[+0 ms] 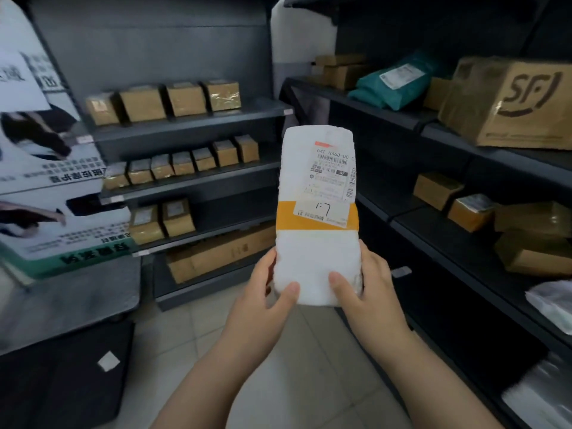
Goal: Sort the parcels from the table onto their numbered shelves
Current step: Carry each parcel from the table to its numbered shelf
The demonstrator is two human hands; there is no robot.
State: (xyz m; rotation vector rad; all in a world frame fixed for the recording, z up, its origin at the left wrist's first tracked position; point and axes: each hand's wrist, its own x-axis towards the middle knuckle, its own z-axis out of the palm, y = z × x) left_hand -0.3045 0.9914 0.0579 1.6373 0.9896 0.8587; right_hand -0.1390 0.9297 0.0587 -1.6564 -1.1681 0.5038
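Here both hands, left hand (266,292) and right hand (365,286), each keep a closed grip on the lower edges of the white parcel (318,212), held upright over open floor (294,366) between two shelf units (192,125).

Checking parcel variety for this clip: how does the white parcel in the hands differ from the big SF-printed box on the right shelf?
The white parcel is a slim, soft-looking wrapped pack with an orange band; the SF box is broad brown cardboard with a printed logo. The white parcel is held upright by the left hand and right hand; the SF box rests on the upper right shelf. The parcel shows a shipping label and a handwritten sticker; the box face shows none. Both are parcels.
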